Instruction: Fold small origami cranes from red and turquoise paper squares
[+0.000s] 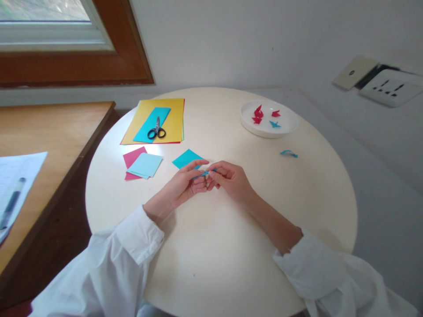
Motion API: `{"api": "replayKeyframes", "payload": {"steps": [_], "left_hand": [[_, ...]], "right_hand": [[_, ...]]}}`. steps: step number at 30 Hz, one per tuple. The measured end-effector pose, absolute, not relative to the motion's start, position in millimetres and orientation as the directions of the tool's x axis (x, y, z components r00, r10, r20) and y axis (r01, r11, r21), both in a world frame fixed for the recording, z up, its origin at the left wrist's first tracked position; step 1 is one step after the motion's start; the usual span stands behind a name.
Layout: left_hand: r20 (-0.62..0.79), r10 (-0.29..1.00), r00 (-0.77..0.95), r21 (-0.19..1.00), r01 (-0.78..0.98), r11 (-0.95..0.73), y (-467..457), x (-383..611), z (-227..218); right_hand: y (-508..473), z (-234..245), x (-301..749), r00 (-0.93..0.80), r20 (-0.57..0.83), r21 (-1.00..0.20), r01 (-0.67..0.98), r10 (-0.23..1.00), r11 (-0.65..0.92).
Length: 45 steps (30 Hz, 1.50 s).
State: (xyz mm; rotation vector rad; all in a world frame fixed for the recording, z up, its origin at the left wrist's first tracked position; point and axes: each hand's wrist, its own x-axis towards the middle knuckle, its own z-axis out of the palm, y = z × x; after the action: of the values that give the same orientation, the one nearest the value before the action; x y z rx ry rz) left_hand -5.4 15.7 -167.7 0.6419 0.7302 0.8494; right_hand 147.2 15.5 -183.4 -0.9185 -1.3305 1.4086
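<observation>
Between my two hands, above the middle of the table, is a small folded piece of blue paper (202,174). My left hand (186,181) pinches it from the left. Fingertips of my right hand (229,178) close on its right end. Much of the paper is hidden by the fingers, so its folded shape is unclear. Just behind the left fingers lies a flat blue paper square (187,158). Pale blue squares (145,164) rest on magenta ones (132,155) to the left of my hands.
Black-handled scissors (156,131) lie on a blue strip (145,129) over yellow sheets (177,119) at the back left. A white dish (246,125) holds red folded paper birds (258,113) and a blue one (274,124). A blue paper scrap (288,153) lies right, on the round table (211,264).
</observation>
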Motion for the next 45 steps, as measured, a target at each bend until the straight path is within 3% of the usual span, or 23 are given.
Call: {"api": "replayKeyframes", "payload": {"steps": [6,11,16,23,35,45], "left_hand": [[-0.276,0.844,0.460,0.759,-0.434,0.485,17,-5,-169],[-0.191,0.915,0.355,0.839,-0.425,0.340,14,-2,-165],[-0.069,0.972,0.226,0.948,-0.288,0.134,13,1,-163],[0.025,0.996,0.086,0.989,-0.145,-0.012,13,2,-167],[0.093,0.995,0.027,0.991,-0.101,-0.090,11,3,-167],[0.153,0.988,-0.026,0.988,0.017,-0.153,11,4,-178]], "right_hand": [[15,-184,145,-0.227,0.084,-0.988,-0.147,0.970,0.051],[17,-184,145,-0.125,0.062,-0.984,-0.173,0.990,0.040],[19,-184,147,-0.081,0.092,-0.979,-0.187,0.992,0.075],[16,-185,146,-0.058,0.161,-0.972,-0.184,0.985,0.148],[14,-184,143,-0.005,0.211,-0.970,-0.125,0.977,0.209],[16,-188,146,-0.038,0.393,-0.919,0.005,0.919,0.394]]}}
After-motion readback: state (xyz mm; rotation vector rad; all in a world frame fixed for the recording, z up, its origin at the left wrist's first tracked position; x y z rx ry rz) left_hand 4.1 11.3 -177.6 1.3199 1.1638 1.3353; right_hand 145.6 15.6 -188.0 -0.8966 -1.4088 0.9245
